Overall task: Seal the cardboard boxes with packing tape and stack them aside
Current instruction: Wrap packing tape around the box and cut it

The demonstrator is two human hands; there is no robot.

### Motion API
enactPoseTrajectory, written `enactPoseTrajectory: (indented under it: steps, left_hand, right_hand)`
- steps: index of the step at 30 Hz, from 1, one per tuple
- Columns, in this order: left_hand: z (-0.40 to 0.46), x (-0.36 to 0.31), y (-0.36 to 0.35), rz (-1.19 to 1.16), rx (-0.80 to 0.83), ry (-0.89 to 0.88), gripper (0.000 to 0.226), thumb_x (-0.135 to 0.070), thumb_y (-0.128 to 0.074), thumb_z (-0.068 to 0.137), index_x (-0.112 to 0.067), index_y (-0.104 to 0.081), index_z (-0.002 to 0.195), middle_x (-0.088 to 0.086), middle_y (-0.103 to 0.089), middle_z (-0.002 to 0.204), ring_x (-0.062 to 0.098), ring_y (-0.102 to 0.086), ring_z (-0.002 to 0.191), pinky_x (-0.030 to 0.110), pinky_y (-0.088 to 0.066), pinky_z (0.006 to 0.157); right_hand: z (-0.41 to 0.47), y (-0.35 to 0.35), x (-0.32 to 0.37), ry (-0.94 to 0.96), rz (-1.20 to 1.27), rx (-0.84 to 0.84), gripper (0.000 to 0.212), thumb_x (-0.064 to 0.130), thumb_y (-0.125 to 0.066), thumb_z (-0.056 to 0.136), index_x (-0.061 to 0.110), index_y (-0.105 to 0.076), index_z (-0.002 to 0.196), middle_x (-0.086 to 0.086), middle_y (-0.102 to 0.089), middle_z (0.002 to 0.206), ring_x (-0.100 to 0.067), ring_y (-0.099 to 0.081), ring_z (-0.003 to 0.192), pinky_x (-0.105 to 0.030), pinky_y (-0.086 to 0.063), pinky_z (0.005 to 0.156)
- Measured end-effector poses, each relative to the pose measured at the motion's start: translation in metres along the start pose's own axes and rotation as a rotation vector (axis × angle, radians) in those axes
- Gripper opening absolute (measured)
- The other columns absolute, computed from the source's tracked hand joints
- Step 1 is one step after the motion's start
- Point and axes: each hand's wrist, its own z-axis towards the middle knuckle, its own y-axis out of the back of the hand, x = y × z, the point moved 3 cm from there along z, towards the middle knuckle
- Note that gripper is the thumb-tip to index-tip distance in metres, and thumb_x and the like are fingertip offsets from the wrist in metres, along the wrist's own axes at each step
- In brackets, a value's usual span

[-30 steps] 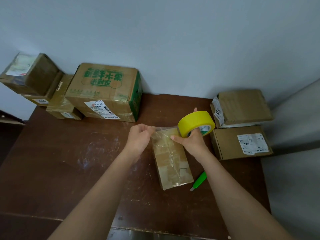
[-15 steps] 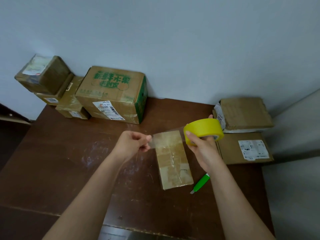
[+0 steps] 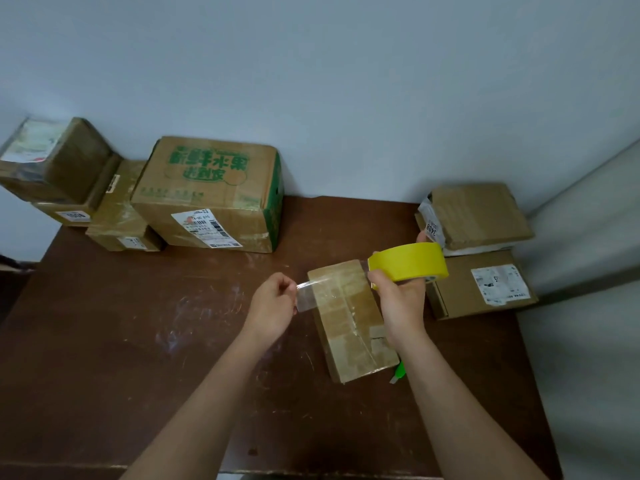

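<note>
A small, long cardboard box point(image 3: 349, 327) lies on the brown table point(image 3: 138, 323) in front of me, its top covered in old tape. My right hand point(image 3: 401, 303) grips a yellow tape roll point(image 3: 408, 263) just above the box's far right corner. My left hand point(image 3: 273, 306) pinches the free end of a clear tape strip point(image 3: 311, 292), stretched from the roll leftward across the box's far end. The strip hangs above the box top; whether it touches the box I cannot tell.
A large box with green print point(image 3: 211, 195) and several smaller boxes point(image 3: 117, 216) stand at the back left against the wall. Two boxes point(image 3: 481, 285) are stacked at the right edge. A green pen-like tool point(image 3: 399, 371) lies by the small box's near right corner.
My hands have drawn apart: the left went leftward with the tape end and the right went rightward with the roll, so the clear strip is longer.
</note>
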Motion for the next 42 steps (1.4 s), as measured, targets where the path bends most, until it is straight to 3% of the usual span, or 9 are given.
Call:
enactPoseTrajectory:
  steps: [4, 8, 17, 23, 27, 35, 38, 42]
  left_hand:
    - [0.002, 0.003, -0.003, 0.085, -0.057, -0.082, 0.018, -0.014, -0.044, 0.102, -0.015, -0.054, 0.088, 0.001, -0.058, 0.084, 0.013, -0.051, 0.073, 0.026, -0.038, 0.058]
    - [0.005, 0.002, -0.006, 0.104, -0.081, -0.102, 0.015, -0.012, -0.043, 0.103, -0.011, -0.054, 0.092, 0.000, -0.057, 0.088, 0.010, -0.049, 0.075, 0.021, -0.037, 0.058]
    - [0.014, 0.006, -0.012, 0.070, -0.075, -0.090, 0.016, -0.013, -0.042, 0.103, -0.014, -0.054, 0.093, -0.001, -0.056, 0.088, 0.009, -0.049, 0.074, 0.022, -0.035, 0.057]
    - [0.014, 0.002, -0.014, 0.062, -0.071, -0.105, 0.017, -0.012, -0.042, 0.103, -0.014, -0.053, 0.091, -0.002, -0.055, 0.086, 0.007, -0.049, 0.072, 0.019, -0.037, 0.057]
    - [0.014, 0.002, -0.016, 0.053, -0.077, -0.112, 0.016, -0.012, -0.041, 0.103, -0.013, -0.053, 0.092, -0.002, -0.055, 0.086, 0.008, -0.048, 0.072, 0.020, -0.038, 0.058]
    - [0.019, 0.010, -0.022, 0.035, -0.076, -0.082, 0.016, -0.014, -0.042, 0.103, -0.014, -0.054, 0.093, -0.001, -0.057, 0.090, 0.012, -0.054, 0.081, 0.023, -0.040, 0.063]
    - [0.021, 0.013, -0.027, 0.038, -0.068, -0.087, 0.015, -0.014, -0.041, 0.104, -0.013, -0.053, 0.095, -0.002, -0.055, 0.084, 0.012, -0.050, 0.072, 0.024, -0.038, 0.057]
    - [0.020, 0.013, -0.034, 0.109, -0.043, -0.127, 0.011, -0.015, -0.037, 0.105, -0.011, -0.046, 0.101, -0.004, -0.051, 0.080, 0.008, -0.046, 0.067, 0.018, -0.035, 0.051]
  right_hand:
    - [-0.004, -0.003, -0.007, -0.013, 0.019, -0.041, 0.105, -0.008, -0.066, 0.083, 0.049, -0.014, 0.155, 0.010, -0.072, 0.084, -0.009, -0.067, 0.079, -0.046, -0.056, 0.093]
    - [-0.002, -0.004, -0.007, -0.025, -0.015, -0.059, 0.106, -0.006, -0.067, 0.082, 0.048, -0.014, 0.156, 0.011, -0.072, 0.083, -0.009, -0.068, 0.079, -0.050, -0.055, 0.095]
    - [-0.001, -0.005, 0.004, -0.014, -0.056, -0.050, 0.104, -0.004, -0.067, 0.083, 0.045, -0.012, 0.157, 0.013, -0.066, 0.074, -0.014, -0.064, 0.076, -0.043, -0.057, 0.092]
    - [0.003, -0.003, 0.006, -0.004, -0.027, -0.074, 0.103, -0.010, -0.063, 0.083, 0.037, -0.013, 0.159, 0.014, -0.062, 0.065, -0.005, -0.060, 0.062, -0.018, -0.052, 0.065]
    - [0.001, -0.003, 0.009, 0.004, -0.045, -0.084, 0.102, -0.012, -0.062, 0.083, 0.033, -0.012, 0.159, 0.015, -0.061, 0.062, 0.001, -0.057, 0.057, -0.012, -0.049, 0.060]
    - [0.006, -0.001, 0.002, 0.008, -0.083, -0.074, 0.102, -0.012, -0.063, 0.083, 0.032, -0.011, 0.160, 0.017, -0.062, 0.063, 0.001, -0.058, 0.058, -0.011, -0.049, 0.062]
    - [0.010, 0.001, -0.003, 0.017, -0.111, -0.084, 0.102, -0.011, -0.064, 0.083, 0.031, -0.010, 0.160, 0.015, -0.060, 0.067, 0.002, -0.058, 0.060, -0.009, -0.048, 0.065]
    - [0.011, -0.001, -0.020, -0.004, -0.133, -0.097, 0.106, -0.007, -0.066, 0.084, 0.037, -0.005, 0.159, -0.001, -0.061, 0.080, -0.007, -0.060, 0.068, -0.018, -0.052, 0.077]
